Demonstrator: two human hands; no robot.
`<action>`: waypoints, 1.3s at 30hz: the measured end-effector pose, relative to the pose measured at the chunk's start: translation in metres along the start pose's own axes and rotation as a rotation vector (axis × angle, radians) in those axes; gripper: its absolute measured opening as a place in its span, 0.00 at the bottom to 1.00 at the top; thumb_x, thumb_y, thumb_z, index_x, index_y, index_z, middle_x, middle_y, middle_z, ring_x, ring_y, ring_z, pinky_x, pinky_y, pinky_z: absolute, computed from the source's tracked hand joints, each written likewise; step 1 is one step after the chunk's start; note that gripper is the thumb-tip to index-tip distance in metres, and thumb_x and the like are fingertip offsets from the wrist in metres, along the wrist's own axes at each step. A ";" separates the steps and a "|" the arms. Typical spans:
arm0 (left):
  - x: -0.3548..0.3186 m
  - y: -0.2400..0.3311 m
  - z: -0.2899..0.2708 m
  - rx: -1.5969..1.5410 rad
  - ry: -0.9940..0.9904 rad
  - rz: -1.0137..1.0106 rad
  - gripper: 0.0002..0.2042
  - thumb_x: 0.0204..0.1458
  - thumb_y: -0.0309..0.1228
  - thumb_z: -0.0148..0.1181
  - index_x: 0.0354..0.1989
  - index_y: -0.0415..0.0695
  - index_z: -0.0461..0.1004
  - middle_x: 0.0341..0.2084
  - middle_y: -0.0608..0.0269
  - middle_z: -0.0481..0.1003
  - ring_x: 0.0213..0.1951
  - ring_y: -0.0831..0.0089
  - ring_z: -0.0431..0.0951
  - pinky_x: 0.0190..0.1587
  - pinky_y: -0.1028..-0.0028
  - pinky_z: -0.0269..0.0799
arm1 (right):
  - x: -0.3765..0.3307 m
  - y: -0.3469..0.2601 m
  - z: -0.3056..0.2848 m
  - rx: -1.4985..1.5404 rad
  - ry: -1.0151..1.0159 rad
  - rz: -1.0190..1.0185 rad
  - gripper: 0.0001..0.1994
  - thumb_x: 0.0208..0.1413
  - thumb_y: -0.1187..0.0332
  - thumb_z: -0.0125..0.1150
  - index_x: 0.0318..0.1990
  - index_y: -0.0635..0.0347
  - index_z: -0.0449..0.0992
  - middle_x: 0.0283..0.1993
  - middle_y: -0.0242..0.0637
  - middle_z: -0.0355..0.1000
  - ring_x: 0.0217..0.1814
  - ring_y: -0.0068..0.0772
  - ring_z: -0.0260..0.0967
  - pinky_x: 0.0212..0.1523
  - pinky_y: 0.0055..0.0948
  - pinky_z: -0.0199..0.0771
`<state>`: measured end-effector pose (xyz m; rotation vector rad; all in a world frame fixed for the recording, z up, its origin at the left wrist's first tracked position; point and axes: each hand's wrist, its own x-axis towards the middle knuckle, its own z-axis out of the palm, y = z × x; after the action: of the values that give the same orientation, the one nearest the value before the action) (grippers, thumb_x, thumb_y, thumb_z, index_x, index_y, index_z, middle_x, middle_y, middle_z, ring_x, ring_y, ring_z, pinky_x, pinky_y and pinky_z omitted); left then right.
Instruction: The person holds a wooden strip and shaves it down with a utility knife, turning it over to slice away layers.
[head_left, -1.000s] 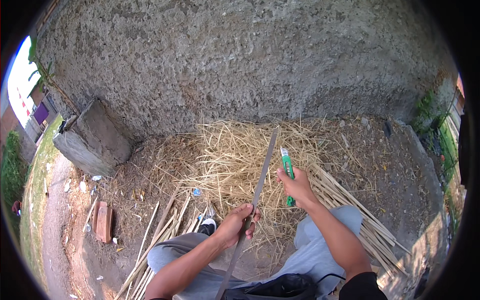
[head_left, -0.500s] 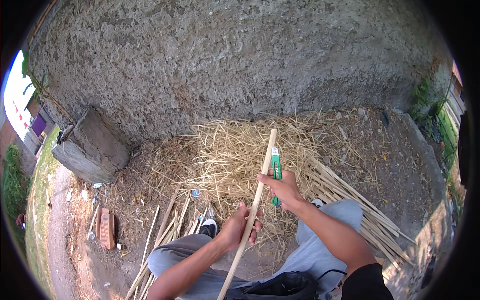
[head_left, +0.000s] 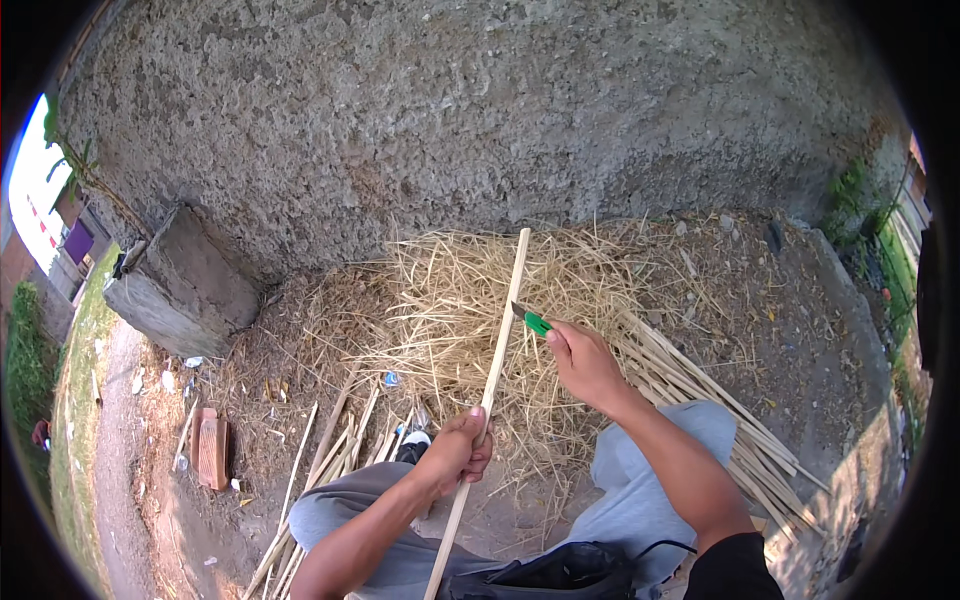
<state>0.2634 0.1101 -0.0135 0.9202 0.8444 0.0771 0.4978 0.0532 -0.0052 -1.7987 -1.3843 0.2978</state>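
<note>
My left hand (head_left: 455, 455) is closed round the lower part of a long, pale wooden strip (head_left: 503, 345), which slants up and away between my knees. In my right hand (head_left: 587, 367) is a green utility knife (head_left: 536, 322), most of its handle hidden by the fingers. The dark blade tip meets the right edge of the strip, some way below its far end. My right fingers are off the strip itself. Beneath the strip's far half lies a heap of pale shavings (head_left: 450, 310).
Bundled wooden strips (head_left: 700, 400) lie by my right knee, and more strips (head_left: 335, 450) by my left. A rough grey wall (head_left: 480, 130) rises behind the heap. Further left are a reddish brick (head_left: 210, 450) and a concrete block (head_left: 185, 290). A black bag (head_left: 560, 575) sits at my lap.
My right hand has let go of the strip and turned the knife so its blade meets the wood. The left hand has tightened round the strip, whose far end has shifted left and away.
</note>
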 end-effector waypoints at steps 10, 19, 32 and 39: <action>0.011 0.001 0.001 0.021 0.018 0.043 0.19 0.68 0.46 0.32 0.32 0.47 0.63 0.12 0.72 0.55 0.13 0.78 0.53 0.17 0.75 0.54 | -0.019 0.011 0.011 -0.285 -0.042 -0.280 0.15 0.63 0.57 0.51 0.46 0.61 0.70 0.32 0.46 0.75 0.27 0.52 0.74 0.24 0.48 0.72; 0.029 -0.001 -0.004 0.049 0.093 -0.035 0.21 0.67 0.47 0.35 0.29 0.46 0.65 0.13 0.72 0.58 0.14 0.80 0.58 0.16 0.76 0.57 | -0.016 0.009 0.012 -0.426 -0.266 -0.110 0.21 0.63 0.49 0.50 0.39 0.62 0.71 0.26 0.48 0.74 0.27 0.54 0.74 0.26 0.48 0.70; 0.022 -0.029 0.017 0.777 0.349 0.459 0.25 0.67 0.44 0.36 0.27 0.36 0.69 0.15 0.61 0.65 0.20 0.71 0.65 0.27 0.67 0.65 | -0.018 0.015 0.018 -0.482 -0.123 -0.009 0.06 0.46 0.69 0.59 0.24 0.62 0.78 0.21 0.50 0.73 0.25 0.52 0.74 0.30 0.48 0.73; 0.024 -0.030 0.012 0.690 0.346 0.496 0.21 0.67 0.40 0.38 0.31 0.35 0.70 0.15 0.61 0.66 0.19 0.71 0.66 0.26 0.67 0.64 | -0.028 0.005 0.029 -0.518 -0.209 0.076 0.09 0.52 0.72 0.53 0.31 0.54 0.82 0.18 0.43 0.73 0.19 0.41 0.73 0.22 0.44 0.71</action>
<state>0.2793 0.0927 -0.0465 1.7941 0.9605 0.4014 0.4726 0.0414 -0.0350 -2.2989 -1.6491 0.1788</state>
